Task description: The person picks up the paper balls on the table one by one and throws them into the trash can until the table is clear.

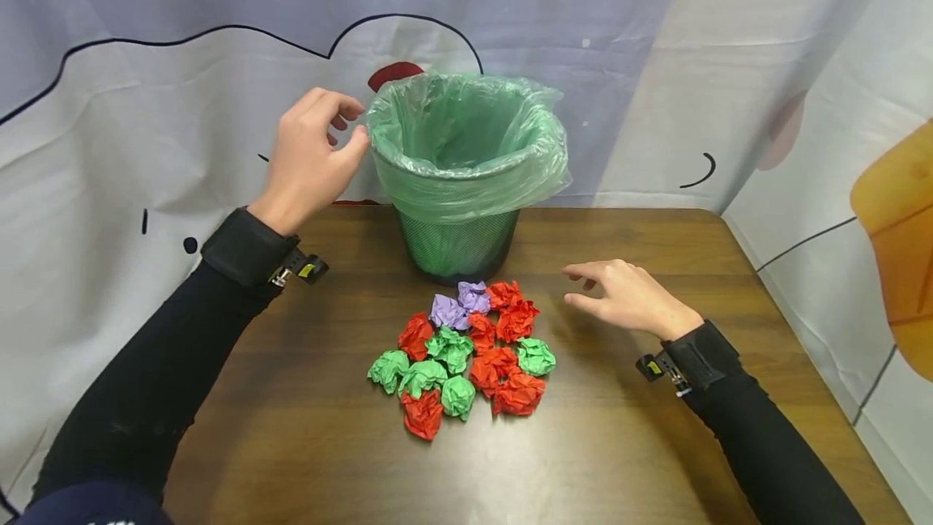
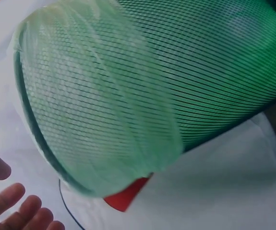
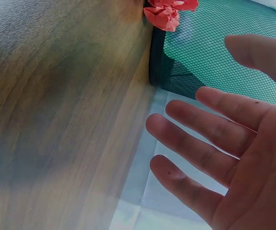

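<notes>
A mesh wastebasket (image 1: 462,245) stands at the back of the table, lined with a translucent green plastic bag (image 1: 466,193) folded over its rim. My left hand (image 1: 313,148) is raised just left of that rim, fingers bent loosely and nothing in them; the left wrist view shows its fingertips apart from the bag. To the right of the basket, my right hand (image 1: 627,296) hovers low over the table with fingers extended and holds nothing. In front of the basket lie several crumpled paper balls: red (image 1: 518,393), green (image 1: 457,397) and purple (image 1: 449,312).
The brown wooden table (image 1: 306,444) has its back edge against a patterned curtain (image 1: 219,120). More of the curtain hangs along the right side, with a large orange shape (image 1: 900,249) on it.
</notes>
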Demonstrator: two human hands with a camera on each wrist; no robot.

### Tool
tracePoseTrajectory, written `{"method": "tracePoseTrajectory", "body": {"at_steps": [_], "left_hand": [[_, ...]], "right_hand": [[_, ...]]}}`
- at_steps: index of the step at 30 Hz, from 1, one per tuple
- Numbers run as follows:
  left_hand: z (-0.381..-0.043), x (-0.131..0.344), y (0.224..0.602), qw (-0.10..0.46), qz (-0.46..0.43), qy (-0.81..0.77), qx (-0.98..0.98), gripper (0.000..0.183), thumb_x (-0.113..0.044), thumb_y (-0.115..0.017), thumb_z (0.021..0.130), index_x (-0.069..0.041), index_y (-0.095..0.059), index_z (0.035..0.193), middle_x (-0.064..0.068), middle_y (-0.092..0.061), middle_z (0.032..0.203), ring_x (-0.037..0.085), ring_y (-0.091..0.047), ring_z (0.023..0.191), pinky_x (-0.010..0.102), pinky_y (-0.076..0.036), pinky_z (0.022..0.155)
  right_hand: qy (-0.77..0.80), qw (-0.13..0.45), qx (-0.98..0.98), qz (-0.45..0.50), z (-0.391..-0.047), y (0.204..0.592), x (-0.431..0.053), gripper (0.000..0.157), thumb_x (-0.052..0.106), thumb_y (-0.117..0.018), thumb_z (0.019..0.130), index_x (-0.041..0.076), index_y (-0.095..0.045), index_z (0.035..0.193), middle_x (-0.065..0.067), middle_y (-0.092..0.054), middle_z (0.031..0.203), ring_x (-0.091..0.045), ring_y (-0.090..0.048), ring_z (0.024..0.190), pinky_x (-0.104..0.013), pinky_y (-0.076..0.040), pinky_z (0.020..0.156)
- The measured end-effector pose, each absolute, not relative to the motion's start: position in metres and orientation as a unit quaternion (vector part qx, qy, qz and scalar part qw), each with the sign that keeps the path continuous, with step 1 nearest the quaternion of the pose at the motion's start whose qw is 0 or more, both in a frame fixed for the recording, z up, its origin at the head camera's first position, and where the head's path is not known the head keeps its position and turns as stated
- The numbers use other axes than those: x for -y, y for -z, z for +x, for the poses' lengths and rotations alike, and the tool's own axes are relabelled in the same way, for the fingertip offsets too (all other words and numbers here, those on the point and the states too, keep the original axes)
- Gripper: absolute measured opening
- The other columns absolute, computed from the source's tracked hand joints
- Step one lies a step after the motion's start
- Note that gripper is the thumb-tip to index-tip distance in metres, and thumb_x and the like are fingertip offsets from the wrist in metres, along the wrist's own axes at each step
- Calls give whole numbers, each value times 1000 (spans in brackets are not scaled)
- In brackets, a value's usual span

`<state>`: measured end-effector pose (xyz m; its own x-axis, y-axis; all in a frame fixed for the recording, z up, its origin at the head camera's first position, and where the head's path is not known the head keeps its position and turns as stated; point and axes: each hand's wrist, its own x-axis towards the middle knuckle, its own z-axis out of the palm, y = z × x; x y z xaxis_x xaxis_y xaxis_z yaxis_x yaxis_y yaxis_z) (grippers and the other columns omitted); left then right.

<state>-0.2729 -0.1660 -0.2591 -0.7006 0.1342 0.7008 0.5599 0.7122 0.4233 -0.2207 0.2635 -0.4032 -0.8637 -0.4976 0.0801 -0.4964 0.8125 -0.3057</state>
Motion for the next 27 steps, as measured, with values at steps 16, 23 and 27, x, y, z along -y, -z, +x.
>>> {"method": "tracePoseTrajectory", "body": {"at_steps": [16, 23, 27], "left_hand": [[-253, 194, 317, 261, -151, 313, 901, 25, -20, -58, 96, -5, -68, 114, 13, -65, 107, 29, -61, 94, 41, -47, 81], [-248, 194, 339, 218, -147, 314, 912, 26, -22, -58, 96, -8, -68, 115, 10, -65, 113, 27, -60, 100, 44, -46, 86], [-246, 192, 349, 208, -151, 310, 915, 26, -23, -58, 96, -9, -68, 115, 9, -65, 113, 28, -59, 104, 46, -45, 88]], "right_hand": [[163, 0, -947, -279, -221, 404, -256, 51, 45, -66, 94, 13, -65, 135, -4, -72, 122, -17, -69, 100, -46, -56, 83], [163, 3, -947, -278, -221, 407, -255, 52, 45, -66, 94, 13, -65, 134, -3, -72, 121, -17, -69, 99, -45, -56, 82], [166, 0, -945, -282, -222, 408, -255, 52, 45, -66, 94, 13, -65, 134, -5, -72, 121, -18, -70, 99, -45, -56, 81]]}}
